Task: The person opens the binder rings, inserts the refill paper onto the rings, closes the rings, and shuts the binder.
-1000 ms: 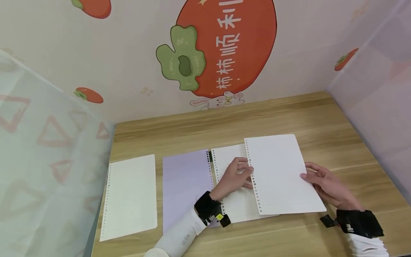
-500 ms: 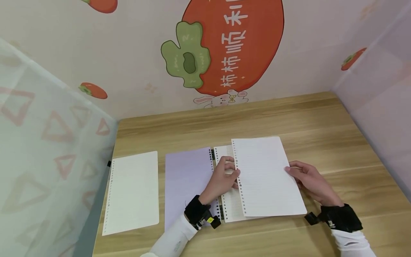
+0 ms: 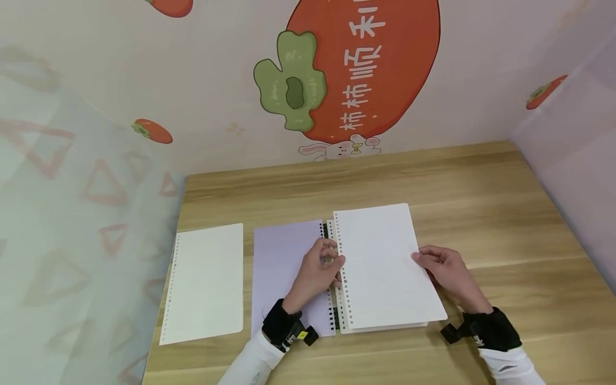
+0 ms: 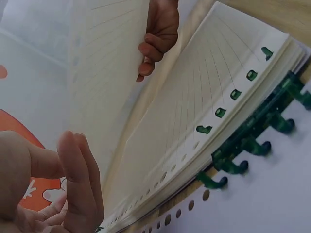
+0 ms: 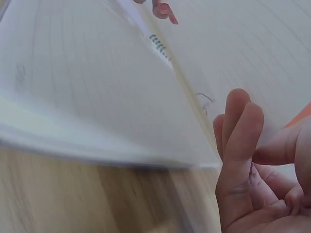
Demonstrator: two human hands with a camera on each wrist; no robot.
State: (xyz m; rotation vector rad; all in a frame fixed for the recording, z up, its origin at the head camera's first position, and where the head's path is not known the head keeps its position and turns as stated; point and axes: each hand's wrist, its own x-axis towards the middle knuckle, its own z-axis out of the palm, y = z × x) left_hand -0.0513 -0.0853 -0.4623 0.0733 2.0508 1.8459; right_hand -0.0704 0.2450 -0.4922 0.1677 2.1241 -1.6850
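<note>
My left hand (image 3: 315, 275) pinches the punched left edge of a loose lined sheet of paper (image 3: 385, 262), thumb on top. My right hand (image 3: 447, 275) pinches the same sheet's right edge. The sheet is held above the right half of an open loose-leaf notebook, largely covering its page stack (image 4: 194, 82) in the head view. In the left wrist view, green binder rings (image 4: 257, 148) stand open, and several green ring tips poke through holes in the stack. The notebook's purple cover (image 3: 284, 262) lies flat to the left, partly behind my left forearm.
Another punched white sheet (image 3: 207, 283) lies at the table's left side, apart from the notebook. The wooden table (image 3: 505, 214) meets a patterned back wall (image 3: 216, 80) and has pale panels (image 3: 577, 139) on both sides.
Both hands have moved left relative to the notebook with the loose sheet between them. The sheet now overlaps more of the page stack. The head view has shifted slightly.
</note>
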